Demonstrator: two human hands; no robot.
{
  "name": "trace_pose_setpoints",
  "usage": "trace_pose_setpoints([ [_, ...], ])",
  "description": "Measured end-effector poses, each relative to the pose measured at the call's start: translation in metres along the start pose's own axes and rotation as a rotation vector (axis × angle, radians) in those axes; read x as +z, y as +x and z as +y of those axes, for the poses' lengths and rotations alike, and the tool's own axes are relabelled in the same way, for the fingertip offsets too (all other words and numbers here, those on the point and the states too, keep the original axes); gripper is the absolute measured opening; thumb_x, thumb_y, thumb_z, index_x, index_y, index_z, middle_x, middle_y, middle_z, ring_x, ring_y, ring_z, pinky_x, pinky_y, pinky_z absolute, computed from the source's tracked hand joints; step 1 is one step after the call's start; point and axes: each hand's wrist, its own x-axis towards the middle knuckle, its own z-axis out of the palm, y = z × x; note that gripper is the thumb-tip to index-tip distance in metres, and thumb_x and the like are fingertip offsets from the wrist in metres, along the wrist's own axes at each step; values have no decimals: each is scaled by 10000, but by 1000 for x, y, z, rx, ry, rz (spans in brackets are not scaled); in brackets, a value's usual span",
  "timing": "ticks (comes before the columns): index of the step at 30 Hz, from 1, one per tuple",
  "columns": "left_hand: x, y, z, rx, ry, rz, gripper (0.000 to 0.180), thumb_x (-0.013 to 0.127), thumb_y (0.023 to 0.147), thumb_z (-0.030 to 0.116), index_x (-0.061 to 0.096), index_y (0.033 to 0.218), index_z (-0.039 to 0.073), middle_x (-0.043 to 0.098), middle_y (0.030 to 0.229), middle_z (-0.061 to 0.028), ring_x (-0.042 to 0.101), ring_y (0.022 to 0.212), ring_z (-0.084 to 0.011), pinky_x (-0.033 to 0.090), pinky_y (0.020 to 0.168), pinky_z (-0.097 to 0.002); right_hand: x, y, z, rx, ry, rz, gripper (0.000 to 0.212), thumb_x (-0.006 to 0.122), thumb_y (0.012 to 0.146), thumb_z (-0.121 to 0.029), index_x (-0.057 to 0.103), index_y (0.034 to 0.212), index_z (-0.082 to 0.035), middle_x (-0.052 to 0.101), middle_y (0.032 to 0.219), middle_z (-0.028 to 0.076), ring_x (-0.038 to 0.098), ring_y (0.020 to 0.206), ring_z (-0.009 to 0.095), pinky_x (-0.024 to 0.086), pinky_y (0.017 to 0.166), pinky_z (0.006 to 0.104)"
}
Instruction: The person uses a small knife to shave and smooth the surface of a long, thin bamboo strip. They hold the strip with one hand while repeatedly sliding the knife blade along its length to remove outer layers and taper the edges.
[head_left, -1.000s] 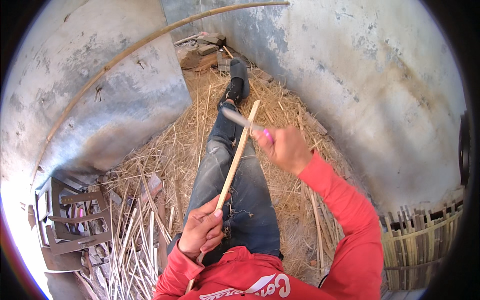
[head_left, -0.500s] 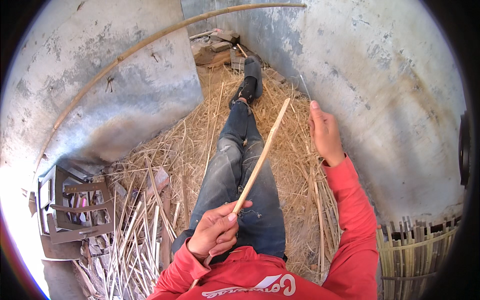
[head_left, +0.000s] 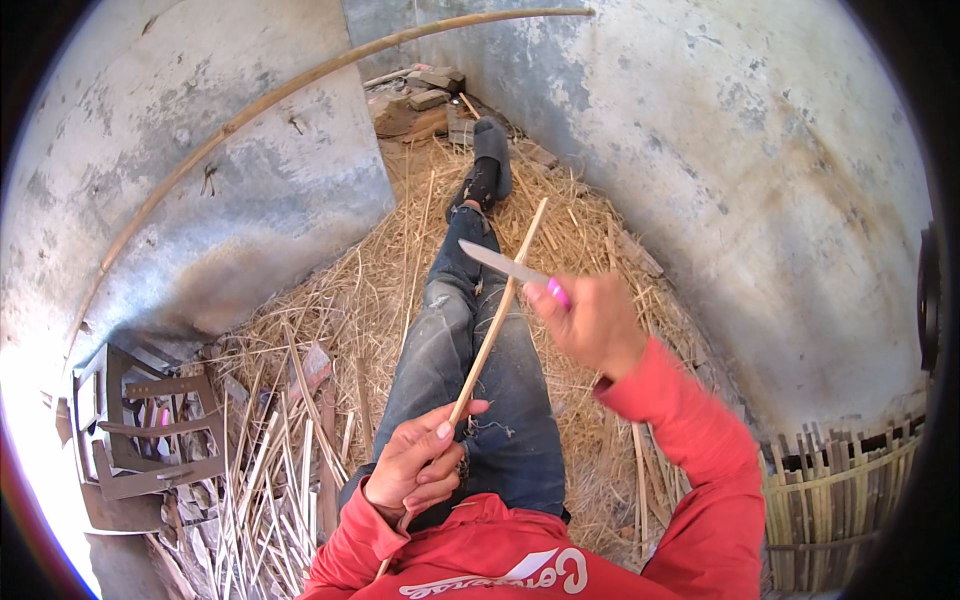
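Note:
My left hand (head_left: 420, 462) is closed round the lower part of a long, flat bamboo strip (head_left: 483, 352), which slants up and away over my legs. In my right hand (head_left: 597, 318) is a knife (head_left: 500, 262) with a pink handle, its blade pointing left. The blade lies across the upper half of the strip in this view; whether it touches the strip I cannot tell. The strip's lower end runs back past my left wrist, partly hidden by the hand and sleeve.
My outstretched legs (head_left: 450, 370) rest on straw-like shavings (head_left: 320, 300). Split strips (head_left: 260, 500) lie at the left beside a dark metal frame (head_left: 160, 430). A long curved pole (head_left: 230, 125) crosses the left wall. A slatted bamboo basket (head_left: 845, 500) stands at lower right; bricks (head_left: 430, 98) lie at the far end.
My right hand has swung left and nearer with the knife, from beside the right wall to across the strip. My left hand keeps its hold; the view has shifted slightly.

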Motion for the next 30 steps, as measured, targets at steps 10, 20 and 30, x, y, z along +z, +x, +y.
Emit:
trace_pose_setpoints([
  [10, -12, 2, -8, -38, -36, 11, 443, 399, 1146, 227, 426, 1529, 6, 315, 556, 42, 280, 347, -46, 276, 322, -208, 6, 16, 23, 37, -26, 8, 594, 564, 1045, -459, 632, 637, -33, 464, 474, 142, 470, 409, 299, 368, 449, 449],
  [20, -5, -4, 0, -33, -69, -53, 471, 413, 1137, 245, 395, 1521, -27, 326, 545, 43, 331, 328, -48, 280, 288, -210, -6, 11, -5, 82, 410, 73, 540, 615, 1023, -474, 695, 745, -19, 456, 505, 69, 437, 446, 182, 336, 463, 379],
  [30, 13, -12, -1, -2, -10, -74, 469, 411, 1140, 251, 406, 1516, -31, 331, 556, 46, 297, 332, -48, 289, 314, -199, -41, 4, -53, 118, 402, 2, 307, 806, 883, -300, 740, 812, -9, 474, 514, 29, 418, 472, 123, 332, 468, 338],
])
